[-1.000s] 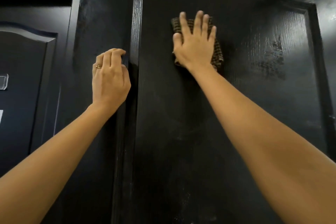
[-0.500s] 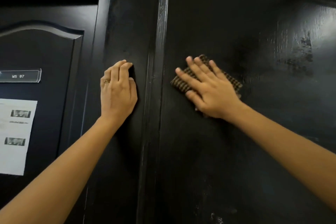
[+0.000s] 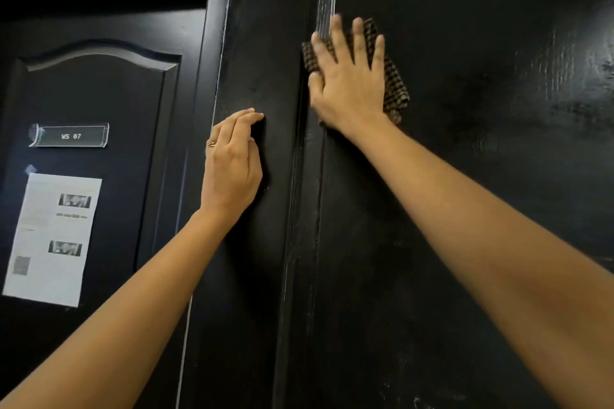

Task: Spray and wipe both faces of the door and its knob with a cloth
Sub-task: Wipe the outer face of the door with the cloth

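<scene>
Against the black door [image 3: 481, 93], the right hand [image 3: 349, 86] presses a checked cloth [image 3: 395, 90] flat with straight fingers [image 3: 358, 40], while the left hand [image 3: 231, 163] rests alongside, loosely curled, holding nothing.

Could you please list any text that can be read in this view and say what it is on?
"WS 07": on the nameplate on the neighbouring door.
Paper sheet below it: print too blurred to read.
No other text shows.
</scene>
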